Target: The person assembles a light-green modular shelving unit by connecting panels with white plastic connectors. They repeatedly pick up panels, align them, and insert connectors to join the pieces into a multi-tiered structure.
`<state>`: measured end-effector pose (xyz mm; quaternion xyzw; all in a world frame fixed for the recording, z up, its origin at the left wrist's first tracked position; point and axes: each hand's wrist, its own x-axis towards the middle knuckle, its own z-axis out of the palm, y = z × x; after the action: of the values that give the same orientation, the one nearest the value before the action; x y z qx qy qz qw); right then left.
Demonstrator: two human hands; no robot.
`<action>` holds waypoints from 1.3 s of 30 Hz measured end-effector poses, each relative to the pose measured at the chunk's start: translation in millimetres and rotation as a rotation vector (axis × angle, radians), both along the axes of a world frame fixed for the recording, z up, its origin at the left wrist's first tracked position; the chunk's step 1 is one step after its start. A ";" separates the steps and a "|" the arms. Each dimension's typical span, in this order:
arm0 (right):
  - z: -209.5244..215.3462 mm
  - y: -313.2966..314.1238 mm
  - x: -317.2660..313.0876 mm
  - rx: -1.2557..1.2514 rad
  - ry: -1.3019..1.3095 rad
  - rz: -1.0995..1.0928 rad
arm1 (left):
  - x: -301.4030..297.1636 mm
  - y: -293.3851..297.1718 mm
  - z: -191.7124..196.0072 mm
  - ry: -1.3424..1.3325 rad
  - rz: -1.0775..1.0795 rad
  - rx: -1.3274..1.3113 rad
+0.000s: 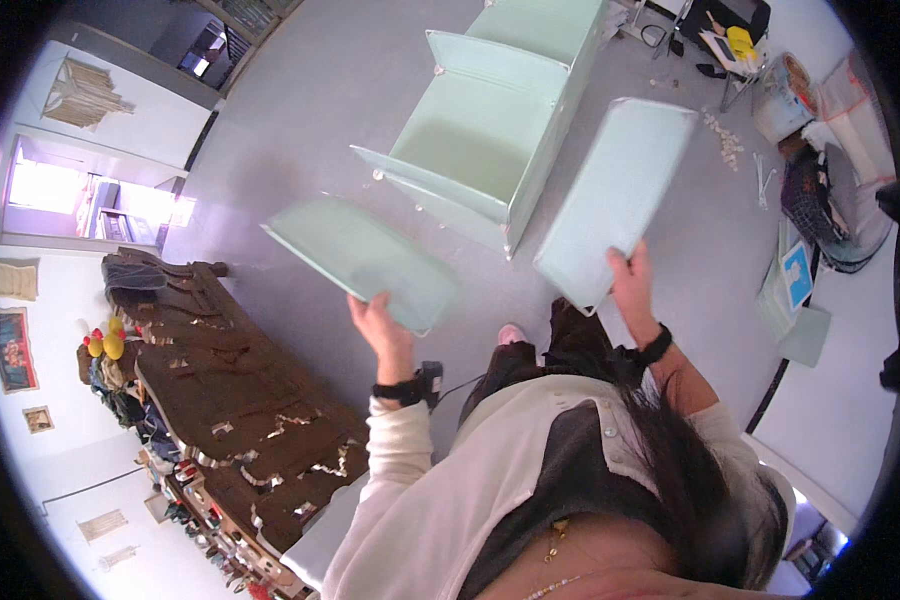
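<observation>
Hands grip one mint panel each — left hand, right hand; we'd keep both level nearing the cabinet frame.

Blue-and-white rectangular printed card or package face on the floor at far right, on a stack of pale green panels. Clear plastic-wrapped bundle top right, beside the folding stand; possibly packaging, too blurred to tell. No screens visible.
</observation>
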<state>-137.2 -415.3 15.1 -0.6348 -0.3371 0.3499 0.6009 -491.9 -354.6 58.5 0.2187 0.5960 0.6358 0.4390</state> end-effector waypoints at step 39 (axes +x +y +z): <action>70.0 352.7 41.2 0.235 -0.099 0.472 | 238.0 214.9 36.1 0.521 -0.861 0.174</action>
<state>-96.0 -62.6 85.1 -0.4806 -0.5432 0.4074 0.5551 -253.9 -139.7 94.6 0.6313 0.4864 0.3689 0.4783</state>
